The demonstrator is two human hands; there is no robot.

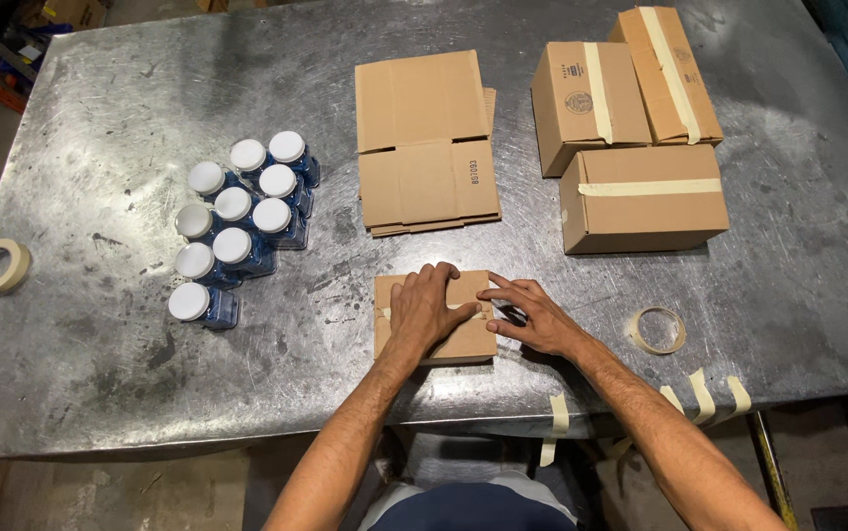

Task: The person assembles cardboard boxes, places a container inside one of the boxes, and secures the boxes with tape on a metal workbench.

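small box (463,339): plain brown cardboard, pale cream tape strip across its top
taped boxes (640,197): brown, cream tape bands
flat cartons (424,143): brown
jars (237,236): blue, white lids
tape rolls (657,330): cream
counter (149,98): grey metal, scuffed, swirled scratch marks, dark blotches

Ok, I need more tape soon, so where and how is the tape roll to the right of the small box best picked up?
The tape roll lies flat on the metal table, hole up, apart from the right hand. Probably best to come straight down from above with that hand and pinch the ring's wall, one finger inside the hole and the thumb outside; its thin, low rim leaves little to grab from the side.
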